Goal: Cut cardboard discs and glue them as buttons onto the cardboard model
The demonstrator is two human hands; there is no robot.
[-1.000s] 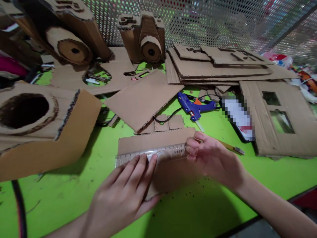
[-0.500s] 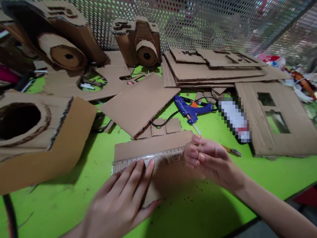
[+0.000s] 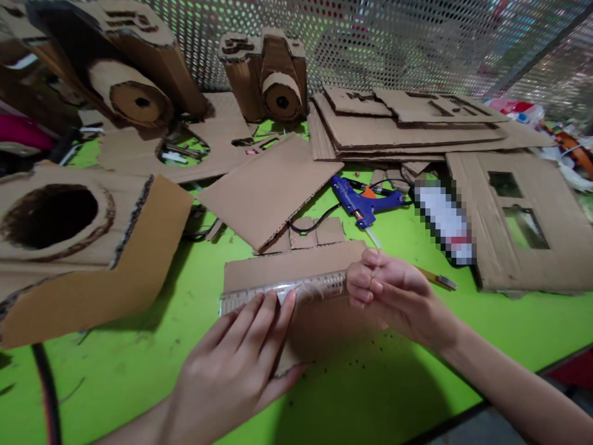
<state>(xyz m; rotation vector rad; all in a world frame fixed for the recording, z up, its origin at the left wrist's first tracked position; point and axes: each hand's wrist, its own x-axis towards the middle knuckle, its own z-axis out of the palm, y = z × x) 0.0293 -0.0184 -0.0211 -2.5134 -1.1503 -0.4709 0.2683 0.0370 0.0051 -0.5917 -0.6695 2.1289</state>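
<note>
My left hand (image 3: 248, 346) lies with fingers stretched out, pressing a clear plastic ruler (image 3: 319, 286) onto a brown cardboard piece (image 3: 301, 262). Its thumb rests by the near edge of that cardboard. At the ruler's right end, my right hand (image 3: 393, 287) is closed, fingertips curled against the thumb. Whether anything is between those fingers is hidden, and the hand covers the end of the ruler. Just to the right of it lies a yellow utility knife (image 3: 438, 278) on the green table.
Beyond the hands lies a blue glue gun (image 3: 365, 201) with its cord. A pixelated object (image 3: 443, 222) and a cardboard sheet with cutouts (image 3: 486, 259) are right. Left is a cardboard body with a round hole (image 3: 125, 204). Cardboard cameras (image 3: 282, 80) stand behind, before a perforated metal screen (image 3: 393, 49).
The view has turned slightly left, so things on the table appear a little further right. Both hands keep nearly the same pose at the ruler.
</note>
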